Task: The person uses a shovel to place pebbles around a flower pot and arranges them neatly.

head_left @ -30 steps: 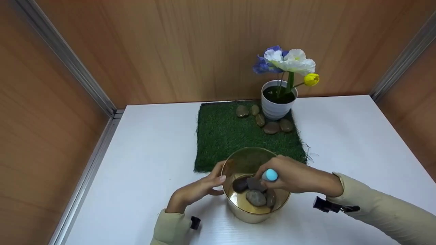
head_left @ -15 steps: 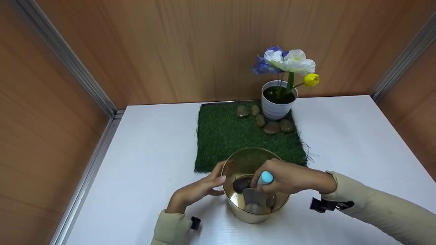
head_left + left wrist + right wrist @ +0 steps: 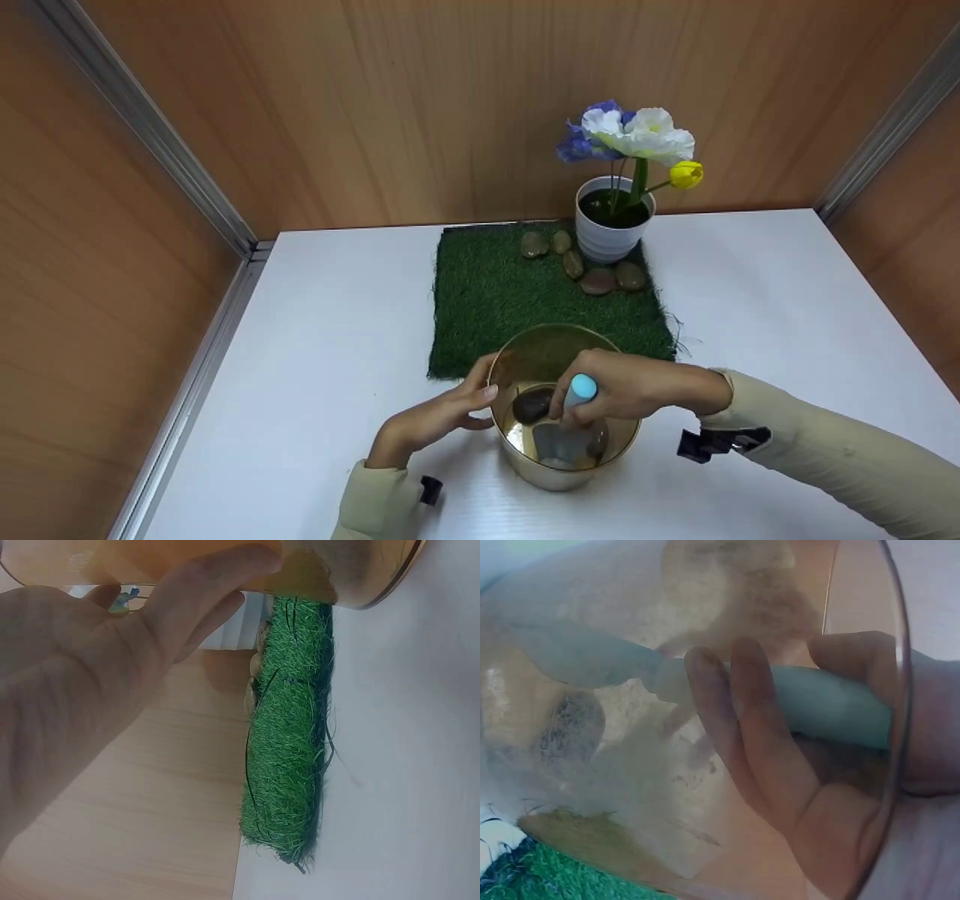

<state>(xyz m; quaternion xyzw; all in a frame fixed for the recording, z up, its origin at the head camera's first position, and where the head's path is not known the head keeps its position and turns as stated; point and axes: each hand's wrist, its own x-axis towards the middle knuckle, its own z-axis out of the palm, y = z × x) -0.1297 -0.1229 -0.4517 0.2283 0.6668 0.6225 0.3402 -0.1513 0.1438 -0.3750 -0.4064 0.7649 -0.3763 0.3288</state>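
A small trowel with a light blue handle (image 3: 582,388) is gripped by my right hand (image 3: 619,384) inside a clear amber-tinted bucket (image 3: 544,478). Its flat grey blade (image 3: 553,444) points down over the stones at the bottom, covering most of a grey stone. Beside the blade lie a dark stone (image 3: 532,406) and a brown one (image 3: 598,437). Through the wall, the right wrist view shows my fingers (image 3: 754,690) wrapped on the handle. My left hand (image 3: 439,416) rests against the bucket's left side, thumb at the rim, fingers (image 3: 217,577) stretched along the outer wall.
Behind the bucket lies a green artificial grass mat (image 3: 487,292). On its back right corner stands a white pot (image 3: 611,241) of white, purple and yellow flowers, with several brown stones (image 3: 598,282) around it. Wood-grain panels (image 3: 420,112) enclose the white table (image 3: 337,315).
The right hand has moved slightly left and toward the front inside the bucket. The trowel blade has swung down over the grey stone. The left hand and bucket stay put.
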